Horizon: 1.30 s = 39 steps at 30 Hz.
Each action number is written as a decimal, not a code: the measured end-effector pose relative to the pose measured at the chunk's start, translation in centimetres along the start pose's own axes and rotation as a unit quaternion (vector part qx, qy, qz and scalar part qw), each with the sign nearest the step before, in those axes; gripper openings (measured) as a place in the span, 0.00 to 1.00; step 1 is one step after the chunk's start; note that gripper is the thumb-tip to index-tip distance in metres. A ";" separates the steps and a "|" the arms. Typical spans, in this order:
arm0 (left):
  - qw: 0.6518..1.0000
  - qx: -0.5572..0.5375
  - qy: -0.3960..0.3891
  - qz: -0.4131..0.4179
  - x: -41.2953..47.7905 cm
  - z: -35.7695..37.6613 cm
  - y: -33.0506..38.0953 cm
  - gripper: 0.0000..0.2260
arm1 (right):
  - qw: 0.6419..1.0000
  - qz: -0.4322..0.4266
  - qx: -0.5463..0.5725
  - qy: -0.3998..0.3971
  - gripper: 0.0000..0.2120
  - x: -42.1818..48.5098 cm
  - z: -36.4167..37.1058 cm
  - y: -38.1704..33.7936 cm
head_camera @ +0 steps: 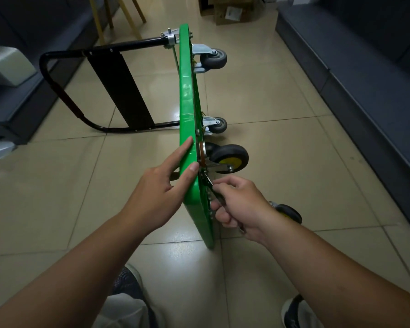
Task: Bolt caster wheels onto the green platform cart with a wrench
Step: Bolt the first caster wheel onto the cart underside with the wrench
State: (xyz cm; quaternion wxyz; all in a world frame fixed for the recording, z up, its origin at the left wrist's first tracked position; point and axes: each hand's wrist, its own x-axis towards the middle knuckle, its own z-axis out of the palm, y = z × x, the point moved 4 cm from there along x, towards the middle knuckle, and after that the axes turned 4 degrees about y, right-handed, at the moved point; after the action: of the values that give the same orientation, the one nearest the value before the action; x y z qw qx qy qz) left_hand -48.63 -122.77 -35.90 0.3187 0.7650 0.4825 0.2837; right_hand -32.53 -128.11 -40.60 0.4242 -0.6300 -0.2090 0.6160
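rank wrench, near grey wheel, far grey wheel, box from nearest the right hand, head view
1. wrench, gripped in the right hand
2. near grey wheel, mid-cart
3. far grey wheel, cart's far end
4. box, beyond the cart

I'm looking down on a floor [270,95] of glossy beige tiles, which is throwing back soft overhead glare. Dark grey upholstered benches are running along both sides, the right bench [365,74] and the left bench [21,107]. A pale grey object [7,65] is sitting on the left one. Wooden stool legs [126,13] and cardboard boxes [230,8] are standing at the far end.
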 end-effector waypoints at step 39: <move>1.000 -0.005 -0.020 -0.003 -0.8 0.1 -0.3 0.38 | 0.853 -0.450 -0.210 0.160 0.20 4.7 1.9 7.8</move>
State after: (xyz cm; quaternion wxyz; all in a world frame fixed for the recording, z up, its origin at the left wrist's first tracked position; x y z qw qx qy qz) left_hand -49.01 -123.39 -36.29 0.3331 0.7675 0.4769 0.2692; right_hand -35.66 -128.21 -49.35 0.5404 -0.6310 -0.5233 0.1895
